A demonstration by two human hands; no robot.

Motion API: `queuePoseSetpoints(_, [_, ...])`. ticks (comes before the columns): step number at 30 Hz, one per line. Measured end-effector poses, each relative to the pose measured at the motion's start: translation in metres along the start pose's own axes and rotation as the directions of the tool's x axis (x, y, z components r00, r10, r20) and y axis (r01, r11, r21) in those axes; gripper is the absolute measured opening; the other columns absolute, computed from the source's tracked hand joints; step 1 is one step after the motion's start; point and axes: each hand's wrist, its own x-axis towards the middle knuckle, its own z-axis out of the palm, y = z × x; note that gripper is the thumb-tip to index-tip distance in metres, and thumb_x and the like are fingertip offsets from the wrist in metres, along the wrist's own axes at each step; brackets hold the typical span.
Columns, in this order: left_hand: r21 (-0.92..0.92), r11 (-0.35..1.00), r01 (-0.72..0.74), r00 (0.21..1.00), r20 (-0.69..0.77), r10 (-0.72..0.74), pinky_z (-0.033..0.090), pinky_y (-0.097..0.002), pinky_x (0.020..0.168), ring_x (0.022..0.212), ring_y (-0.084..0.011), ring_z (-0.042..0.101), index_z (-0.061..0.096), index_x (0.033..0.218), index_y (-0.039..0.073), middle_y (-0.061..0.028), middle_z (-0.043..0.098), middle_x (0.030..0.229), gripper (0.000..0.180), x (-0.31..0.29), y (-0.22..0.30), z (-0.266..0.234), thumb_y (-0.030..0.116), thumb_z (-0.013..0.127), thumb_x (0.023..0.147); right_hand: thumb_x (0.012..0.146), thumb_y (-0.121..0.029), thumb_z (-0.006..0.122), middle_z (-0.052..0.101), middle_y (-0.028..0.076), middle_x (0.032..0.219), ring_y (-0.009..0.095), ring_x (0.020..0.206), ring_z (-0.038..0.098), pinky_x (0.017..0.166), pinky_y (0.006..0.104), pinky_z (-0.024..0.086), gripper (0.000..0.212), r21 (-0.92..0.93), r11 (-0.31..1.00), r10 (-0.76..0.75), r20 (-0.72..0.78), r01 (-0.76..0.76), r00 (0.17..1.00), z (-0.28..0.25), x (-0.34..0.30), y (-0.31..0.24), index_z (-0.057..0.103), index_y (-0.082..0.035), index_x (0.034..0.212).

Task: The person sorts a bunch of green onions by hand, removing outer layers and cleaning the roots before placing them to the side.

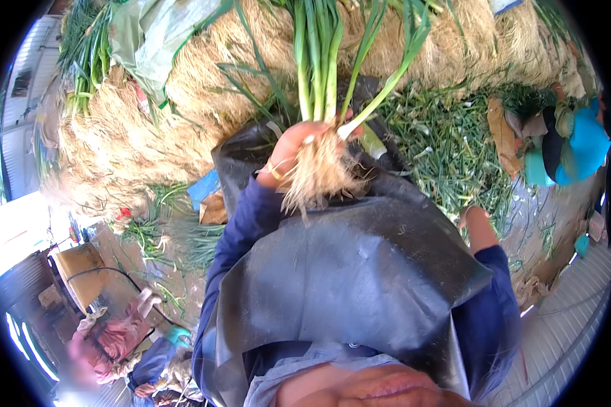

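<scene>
Holding one bunch of green onions (326,88) in my left hand (293,146), fingers wrapped tight around the white stalks just above the roots. Stalk count: about five; the exact number is not discernible. Long axis: near vertical in the view, green leaves pointing away from me toward the root-covered heap (183,88), pale root tuft (319,173) pointing back at my black apron (359,271). The bunch sits above the apron's top edge. My right hand (473,216) is lower at the right, beside loose green trimmings (448,149); its fingers are hidden, so I cannot tell their state.
</scene>
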Motion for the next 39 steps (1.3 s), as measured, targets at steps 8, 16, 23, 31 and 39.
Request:
queuePoseSetpoints(8, [0.257,0.964,-0.07,0.965,0.261,0.001,0.043,-0.0241,0.039,0.05,-0.018,0.053,0.031,0.132,-0.011,-0.0228,0.056,0.09,0.078,-0.07,0.008,0.105,0.023,0.065,0.071,0.079,-0.077,0.035,0.034,0.023,0.142,0.039,0.121,0.046,0.096,0.0459,0.045,0.103,0.541,-0.641,-0.482,-0.836,0.545,0.262,-0.32,-0.206,-0.145,0.007,-0.004,0.146])
queuePoseSetpoints(16, [0.26,0.846,-0.466,0.635,0.764,0.114,0.06,-0.0292,0.051,0.063,-0.0226,0.063,0.017,0.14,-0.007,-0.0162,0.056,0.093,0.082,-0.101,0.059,0.192,0.004,0.062,0.072,0.085,-0.06,0.053,0.057,0.016,0.114,0.03,0.093,0.062,0.082,0.0472,0.052,0.065,0.278,-0.772,-0.545,-0.753,0.572,-0.37,-0.585,-0.44,-0.22,0.048,-0.008,0.122])
queuePoseSetpoints(23, [0.317,0.611,-0.725,0.669,0.534,0.516,0.048,-0.0258,0.046,0.056,-0.0172,0.054,0.023,0.139,-0.005,-0.0073,0.054,0.073,0.082,-0.058,0.091,0.153,0.018,0.063,0.071,0.089,-0.044,0.053,0.053,0.025,0.118,0.033,0.106,0.057,0.09,0.0429,0.047,0.06,-0.229,0.588,-0.142,-0.974,0.776,-0.179,-0.593,-0.211,-0.151,0.039,-0.001,0.129])
queuePoseSetpoints(31, [0.235,0.912,-0.336,0.941,0.129,0.314,0.049,-0.0333,0.076,0.083,-0.022,0.056,0.056,0.107,0.001,-0.0113,0.056,0.091,0.039,0.015,0.042,0.029,0.013,0.062,0.071,0.091,-0.031,0.052,0.064,0.019,0.085,0.034,0.072,0.063,0.066,0.0422,0.05,0.032,0.227,0.74,0.059,-0.96,0.634,0.275,-0.404,-0.14,-0.157,0.047,-0.003,0.105])
queuePoseSetpoints(39, [0.263,0.959,-0.103,0.991,-0.054,0.121,0.043,-0.0474,0.095,0.112,-0.0344,0.054,0.053,0.114,0.002,-0.0194,0.055,0.12,0.036,0.031,0.004,-0.004,0.009,0.058,0.08,0.09,-0.046,0.055,0.061,0.007,0.084,0.019,0.075,0.059,0.075,0.0344,0.05,0.044,0.743,-0.123,-0.551,-0.603,0.658,0.577,-0.342,-0.206,-0.238,0.053,-0.004,0.103])
